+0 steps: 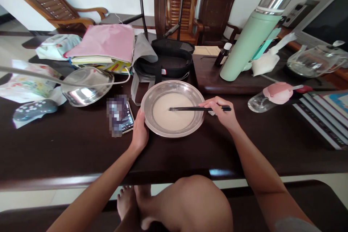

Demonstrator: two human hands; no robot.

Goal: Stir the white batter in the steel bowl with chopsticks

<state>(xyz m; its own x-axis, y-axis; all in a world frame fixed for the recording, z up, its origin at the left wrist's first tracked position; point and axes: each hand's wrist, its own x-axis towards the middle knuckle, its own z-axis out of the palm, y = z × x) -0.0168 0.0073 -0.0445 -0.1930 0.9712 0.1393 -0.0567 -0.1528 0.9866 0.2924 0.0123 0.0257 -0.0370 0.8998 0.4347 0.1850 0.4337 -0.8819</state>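
Note:
A wide metal bowl (174, 133) stands on the dark wooden table, holding a smooth, pale, cream-coloured liquid (176, 119). My left hand (140, 130) grips the bowl's left rim, thumb on the edge and the other fingers hidden beneath or behind it. In my right hand (221, 111), at the bowl's right side, is a pair of black chopsticks (190, 108), held nearly level. Their tips reach into the liquid near the middle of the bowl. Just left of my left hand lies a phone (126, 116) with its screen lit and partly blurred.
Behind the bowl sits a black bag (165, 59). To the left are an upturned metal bowl (87, 96), a pink folder (106, 41) and a grey game controller (35, 110). At right stand a tall green thermos (241, 43), a pink-lidded bottle (272, 98) and stacked books (323, 116).

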